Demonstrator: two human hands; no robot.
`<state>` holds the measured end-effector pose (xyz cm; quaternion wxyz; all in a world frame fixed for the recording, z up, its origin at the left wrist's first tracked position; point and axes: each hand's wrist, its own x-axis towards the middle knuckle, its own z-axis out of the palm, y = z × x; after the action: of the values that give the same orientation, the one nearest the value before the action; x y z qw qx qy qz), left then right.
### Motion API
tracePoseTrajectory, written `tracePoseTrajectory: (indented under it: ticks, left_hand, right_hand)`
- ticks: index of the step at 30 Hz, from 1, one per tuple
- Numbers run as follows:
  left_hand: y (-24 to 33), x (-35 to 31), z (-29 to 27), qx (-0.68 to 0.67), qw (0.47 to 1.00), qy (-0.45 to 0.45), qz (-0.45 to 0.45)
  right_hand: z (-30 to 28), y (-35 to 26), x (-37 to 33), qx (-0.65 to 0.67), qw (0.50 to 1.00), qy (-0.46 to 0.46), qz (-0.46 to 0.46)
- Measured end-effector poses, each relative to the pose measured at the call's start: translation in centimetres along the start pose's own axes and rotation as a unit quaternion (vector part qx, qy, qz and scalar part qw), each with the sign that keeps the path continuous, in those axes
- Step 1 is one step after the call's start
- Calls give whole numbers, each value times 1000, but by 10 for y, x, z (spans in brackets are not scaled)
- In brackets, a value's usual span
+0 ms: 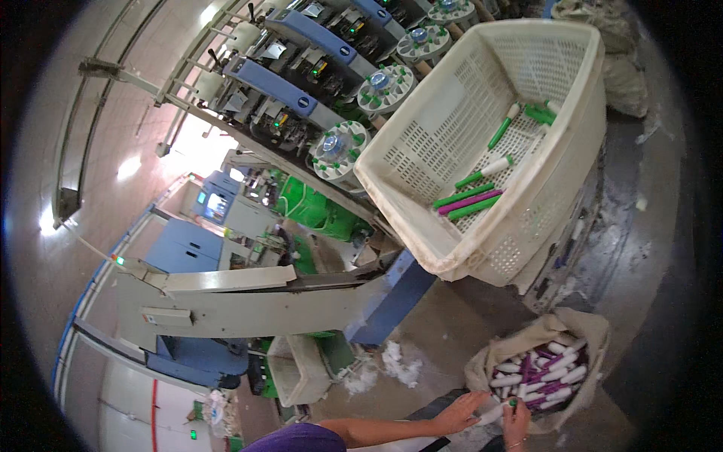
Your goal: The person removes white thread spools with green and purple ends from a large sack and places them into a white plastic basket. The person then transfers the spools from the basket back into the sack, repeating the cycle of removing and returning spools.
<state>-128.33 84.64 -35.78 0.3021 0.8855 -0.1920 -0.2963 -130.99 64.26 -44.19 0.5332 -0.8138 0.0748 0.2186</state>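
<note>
At the lower right, my left hand (461,413) and my right hand (516,423) come together over the near edge of an open burlap sack (482,361). Between them is a white yarn bobbin (492,415) with a green tube end. The fingers of my right hand are closed around the green end. My left hand's fingers and thumb meet the white end, partly hidden. Inside the sack lie many yarn bobbins (557,374), white with purple tubes showing among them.
Above the sack stands a large white perforated plastic basket (520,226) holding several green, purple and partly white tubes. Winding machines (279,83) line the upper left. A beige and blue machine arm (248,305) crosses the middle. White fibre waste (401,367) lies on the floor beside a smaller bin (294,377).
</note>
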Motion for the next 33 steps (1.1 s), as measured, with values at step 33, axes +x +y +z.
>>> tracePoseTrajectory:
  ticks: [33]
  left_hand:
    - [104,-15,-525,-607,633,476,62]
  right_hand:
    - [-184,-510,24,243,954,-177,-23]
